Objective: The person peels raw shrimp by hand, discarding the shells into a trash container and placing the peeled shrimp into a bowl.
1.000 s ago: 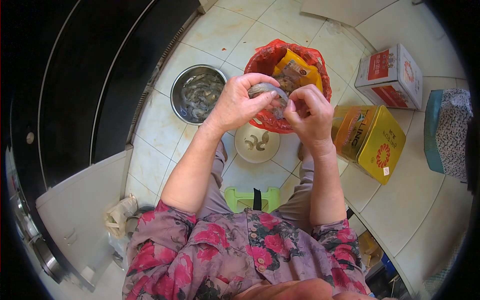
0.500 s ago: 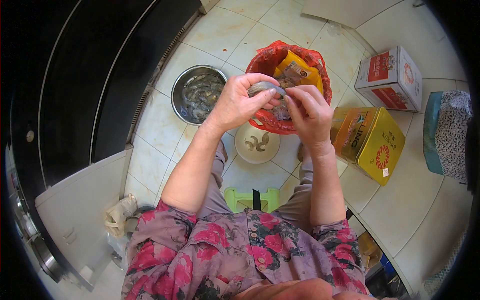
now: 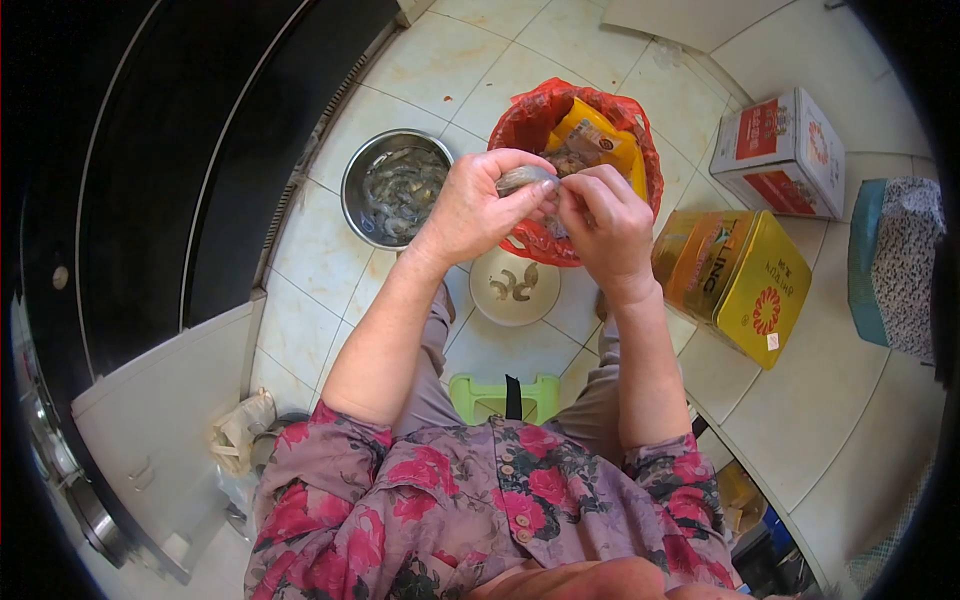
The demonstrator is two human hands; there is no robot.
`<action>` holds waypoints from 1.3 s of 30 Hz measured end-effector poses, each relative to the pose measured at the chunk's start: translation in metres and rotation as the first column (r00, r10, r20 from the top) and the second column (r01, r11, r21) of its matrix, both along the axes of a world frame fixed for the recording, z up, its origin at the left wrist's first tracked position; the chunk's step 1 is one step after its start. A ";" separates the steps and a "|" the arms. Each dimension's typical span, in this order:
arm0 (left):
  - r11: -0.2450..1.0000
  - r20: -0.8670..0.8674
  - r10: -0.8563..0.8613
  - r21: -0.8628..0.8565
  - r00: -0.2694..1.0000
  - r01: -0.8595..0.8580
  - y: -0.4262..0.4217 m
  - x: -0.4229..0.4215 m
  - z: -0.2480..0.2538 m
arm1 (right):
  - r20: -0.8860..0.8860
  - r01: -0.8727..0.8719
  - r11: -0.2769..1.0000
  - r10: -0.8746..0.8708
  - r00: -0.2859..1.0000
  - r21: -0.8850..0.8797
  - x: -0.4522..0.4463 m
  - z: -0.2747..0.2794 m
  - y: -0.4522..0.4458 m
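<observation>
On the tiled floor (image 3: 470,55) stand a red-lined bin (image 3: 510,120), a metal bowl (image 3: 352,190) and a smaller white bowl (image 3: 515,310); over the bin's edge, the left hand (image 3: 480,195) grasps a shrimp (image 3: 522,179) and the right hand (image 3: 612,225) pinches its end; likely light, slippery, easily torn, it seems best held round its middle

Left hand (image 3: 485,198) holding a grey shrimp (image 3: 522,179); right hand (image 3: 608,220) pinching at its end, close by the left thumb; beyond them, a red-lined bin (image 3: 653,165) containing a yellow packet (image 3: 620,152); to the left, a steel bowl (image 3: 349,200) of raw shrimp (image 3: 405,185); nearer, a pale bowl (image 3: 537,303) bearing small shrimp pieces (image 3: 523,291); to the right, a yellow tin (image 3: 735,285) and a carton (image 3: 785,155).
</observation>
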State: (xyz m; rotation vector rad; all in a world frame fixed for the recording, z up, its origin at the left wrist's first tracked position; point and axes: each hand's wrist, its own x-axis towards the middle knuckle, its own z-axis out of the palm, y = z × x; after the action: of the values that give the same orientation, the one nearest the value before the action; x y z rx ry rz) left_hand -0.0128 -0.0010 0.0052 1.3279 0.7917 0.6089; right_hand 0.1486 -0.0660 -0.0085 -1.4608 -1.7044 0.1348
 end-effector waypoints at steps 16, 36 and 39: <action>0.992 0.100 -0.047 -0.112 0.994 0.058 0.001 0.000 0.000 | -0.275 0.042 0.990 -0.078 0.958 -0.133 0.002 0.006 -0.006; 0.989 0.149 -0.035 -0.137 0.988 0.055 0.003 -0.002 0.003 | -0.422 0.059 0.987 -0.118 0.899 -0.149 0.004 0.009 -0.009; 0.988 0.165 -0.030 -0.145 0.986 0.054 0.003 -0.002 0.005 | -0.417 0.065 0.984 -0.129 0.900 -0.164 0.005 0.009 -0.009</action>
State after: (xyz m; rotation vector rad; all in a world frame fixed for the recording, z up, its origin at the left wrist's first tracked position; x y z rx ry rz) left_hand -0.0148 0.0021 0.0101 1.1403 0.6616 0.6046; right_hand 0.1539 -0.0753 0.0002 -1.4890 -1.2827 0.4997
